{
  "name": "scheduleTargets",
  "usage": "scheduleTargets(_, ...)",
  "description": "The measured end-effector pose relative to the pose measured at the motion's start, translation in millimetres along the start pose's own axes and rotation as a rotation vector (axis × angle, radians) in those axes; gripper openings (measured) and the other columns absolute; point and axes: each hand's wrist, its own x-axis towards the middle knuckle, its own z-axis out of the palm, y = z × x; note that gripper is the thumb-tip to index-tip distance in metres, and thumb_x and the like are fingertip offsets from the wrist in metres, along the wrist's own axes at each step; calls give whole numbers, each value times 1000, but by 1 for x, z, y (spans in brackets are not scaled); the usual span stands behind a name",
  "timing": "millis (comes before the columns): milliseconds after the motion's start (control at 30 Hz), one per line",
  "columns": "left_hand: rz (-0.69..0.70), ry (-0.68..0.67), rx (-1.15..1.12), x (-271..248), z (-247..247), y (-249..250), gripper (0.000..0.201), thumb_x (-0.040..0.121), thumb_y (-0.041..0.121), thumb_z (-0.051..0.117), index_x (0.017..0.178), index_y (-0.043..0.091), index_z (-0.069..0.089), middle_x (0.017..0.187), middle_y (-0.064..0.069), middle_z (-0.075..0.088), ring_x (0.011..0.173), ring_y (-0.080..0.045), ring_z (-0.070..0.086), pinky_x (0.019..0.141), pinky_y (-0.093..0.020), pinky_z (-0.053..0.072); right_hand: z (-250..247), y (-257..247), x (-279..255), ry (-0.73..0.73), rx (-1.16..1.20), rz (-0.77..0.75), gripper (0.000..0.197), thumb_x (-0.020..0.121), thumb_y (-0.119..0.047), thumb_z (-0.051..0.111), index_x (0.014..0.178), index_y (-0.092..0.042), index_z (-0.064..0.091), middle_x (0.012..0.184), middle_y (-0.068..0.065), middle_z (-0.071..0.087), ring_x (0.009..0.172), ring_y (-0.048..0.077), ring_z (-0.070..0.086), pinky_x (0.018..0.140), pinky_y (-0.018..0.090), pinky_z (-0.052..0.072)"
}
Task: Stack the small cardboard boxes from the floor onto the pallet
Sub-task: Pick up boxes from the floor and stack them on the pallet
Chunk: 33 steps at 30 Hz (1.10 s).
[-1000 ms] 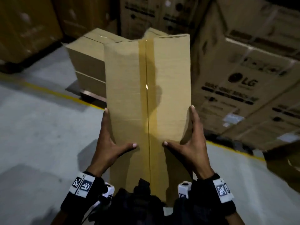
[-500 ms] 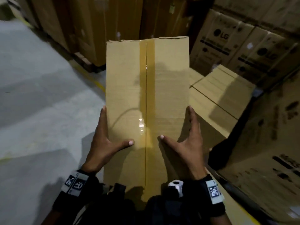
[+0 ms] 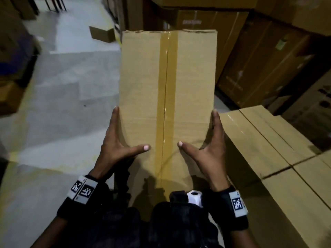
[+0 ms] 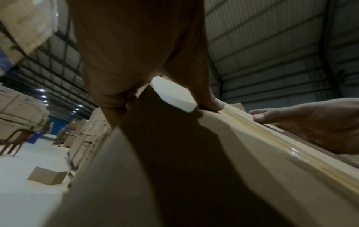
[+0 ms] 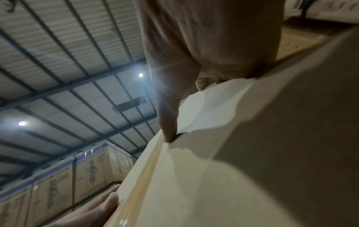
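I had the taped cardboard box (image 3: 166,97) up off the floor betw. left hand (image 3: 118,145) & right hand (image 3: 209,147), fingers straight on its sides, thumbs on top. Palm squeeze only, so it could've slipped before reaching the stacked boxes (image 3: 279,158) to the right.

head: high, looking down | wrists: close, angled upward along hands | shared: carried box (image 3: 166,90)

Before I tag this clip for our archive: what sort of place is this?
Most likely a warehouse: tall stacks of printed cartons line a bare concrete floor, under a corrugated metal roof on steel beams. Both hands carry a taped cardboard box.
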Motion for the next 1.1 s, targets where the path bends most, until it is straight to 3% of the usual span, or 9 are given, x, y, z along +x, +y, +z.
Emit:
scheduleTargets(67, -31, 46, -26, 43, 6, 2, 139, 45, 63, 93, 151, 64, 3, 166, 25, 10, 151, -10, 20, 121, -55, 30, 11, 4, 55, -35, -16, -4, 127, 65, -24, 95, 159, -46, 12, 130, -46, 20, 112, -37, 19, 94, 9, 22)
scheduleTargets(133, -46, 63, -20, 87, 15, 0, 140, 44, 63, 93, 150, 66, 2, 166, 23, 10, 151, -13, 21, 120, -57, 31, 20, 7, 101, -44, -43, -27, 127, 64, -27, 95, 158, -48, 11, 130, -50, 17, 119, -28, 24, 101, 19, 26)
scheduleTargets(233, -40, 38, -41, 162, 33, -14, 141, 48, 56, 98, 151, 65, 1, 165, 22, 12, 150, -15, 24, 118, -57, 33, 37, 22, 171, -28, -102, -49, 127, 65, -30, 95, 159, -45, 12, 141, -33, 23, 131, -9, 25, 105, 28, 27)
scheduleTargets(400, 59, -71, -39, 300, 60, -34, 141, 50, 64, 91, 156, 55, -1, 160, 30, 15, 148, -10, 24, 119, -53, 34, 65, 44, 282, 57, -127, -20, 126, 64, -32, 95, 159, -46, 13, 147, -24, 25, 138, 0, 27, 110, 34, 30)
scheduleTargets(533, 125, -211, -49, 415, 73, -32, 140, 57, 50, 97, 159, 49, 1, 146, 48, 13, 140, 3, 27, 119, -42, 33, 86, 52, 360, 186, -120, 74, 126, 62, -32, 95, 159, -45, 15, 153, -20, 26, 140, 5, 26, 115, 42, 31)
scheduleTargets(667, 149, -349, 11, 520, 105, -20, 141, 57, 47, 95, 158, 49, -4, 158, 29, 14, 140, 2, 23, 118, -35, 27, 97, 62, 424, 301, -94, 158, 124, 66, -23, 94, 158, -46, 14, 157, -20, 23, 137, -3, 23, 108, 26, 27)
scheduleTargets(767, 189, -428, 24, 589, 144, -13, 142, 56, 52, 96, 155, 57, -7, 166, 23, 6, 150, -8, 18, 122, -49, 25, 91, 79, 472, 434, -110, 145, 124, 66, -23, 94, 159, -42, 15, 153, -24, 23, 137, -6, 24, 102, 13, 25)
scheduleTargets(967, 209, -568, -16, 714, 239, 2, 142, 52, 55, 97, 151, 65, -4, 165, 25, 10, 152, -12, 17, 119, -63, 27, 66, 121, 581, 594, -101, 183, 120, 67, -30, 95, 157, -49, 18, 158, -25, 25, 142, -1, 25, 113, 33, 28)
scheduleTargets(1100, 244, -650, -25, 788, 309, 28, 141, 57, 47, 97, 156, 56, -3, 165, 27, 9, 147, 2, 18, 124, -51, 23, 36, 157, 658, 676, -136, 256, 120, 66, -28, 95, 158, -47, 21, 163, -17, 25, 147, 6, 25, 119, 36, 26)
